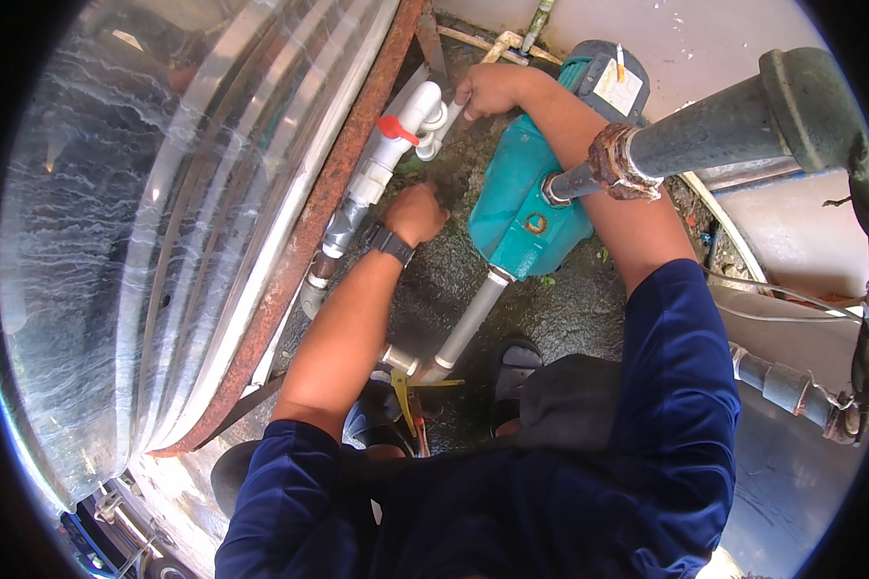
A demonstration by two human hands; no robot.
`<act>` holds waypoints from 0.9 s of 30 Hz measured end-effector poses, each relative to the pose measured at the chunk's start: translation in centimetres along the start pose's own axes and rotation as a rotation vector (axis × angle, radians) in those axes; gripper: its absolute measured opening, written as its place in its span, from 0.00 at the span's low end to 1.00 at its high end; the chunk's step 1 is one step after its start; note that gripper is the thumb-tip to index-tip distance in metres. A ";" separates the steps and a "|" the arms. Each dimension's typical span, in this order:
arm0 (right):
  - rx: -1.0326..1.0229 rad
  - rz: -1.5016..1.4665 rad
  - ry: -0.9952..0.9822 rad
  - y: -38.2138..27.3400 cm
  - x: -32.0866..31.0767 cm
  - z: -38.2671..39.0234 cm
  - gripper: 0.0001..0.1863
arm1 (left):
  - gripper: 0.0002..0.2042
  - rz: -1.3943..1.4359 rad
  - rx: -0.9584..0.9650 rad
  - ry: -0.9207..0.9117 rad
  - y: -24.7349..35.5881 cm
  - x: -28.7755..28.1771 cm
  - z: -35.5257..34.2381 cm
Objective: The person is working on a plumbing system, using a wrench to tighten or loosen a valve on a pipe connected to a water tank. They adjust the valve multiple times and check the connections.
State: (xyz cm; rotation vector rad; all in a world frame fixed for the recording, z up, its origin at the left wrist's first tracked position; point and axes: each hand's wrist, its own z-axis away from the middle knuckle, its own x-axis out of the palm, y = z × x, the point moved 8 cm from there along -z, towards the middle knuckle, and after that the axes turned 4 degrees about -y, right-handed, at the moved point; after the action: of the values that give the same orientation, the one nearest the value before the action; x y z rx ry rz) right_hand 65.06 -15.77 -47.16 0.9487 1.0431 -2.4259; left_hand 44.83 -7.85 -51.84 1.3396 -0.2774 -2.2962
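Head view shows the right hand [490, 89] closed around the white PVC elbow [434, 121] beside the red-handled valve [396, 128], between the steel tank [164, 222] and teal pump [526, 207], while the left hand [418, 212] rests curled, holding nothing I can see.

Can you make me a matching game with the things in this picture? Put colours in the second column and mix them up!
Things:
1. water pump
2. valve handle
3. wristwatch
4. tank's base ring

Colours:
A. red
B. rusty brown
C. teal green
D. black

Right pairs: 1-C, 2-A, 3-D, 4-B.

The watch sits on the left hand, down by the ground. The right hand grips the white pipe fitting next to the valve handle.
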 end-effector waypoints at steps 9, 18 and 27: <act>0.023 -0.009 -0.011 0.0 0.1 0.1 0.24 | 0.28 -0.012 0.003 0.015 0.0 0.1 -0.1; 0.008 -0.013 -0.013 -0.1 0.1 0.1 0.24 | 0.29 -0.008 -0.011 0.002 0.0 0.1 0.0; 0.001 -0.005 -0.007 0.0 0.1 0.0 0.24 | 0.28 -0.003 -0.006 -0.004 0.0 0.2 0.0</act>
State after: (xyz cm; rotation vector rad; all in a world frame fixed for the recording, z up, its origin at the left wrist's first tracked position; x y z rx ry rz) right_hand 64.98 -15.77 -47.15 0.9387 1.0439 -2.4320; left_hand 44.75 -7.97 -51.95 1.3335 -0.2692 -2.3002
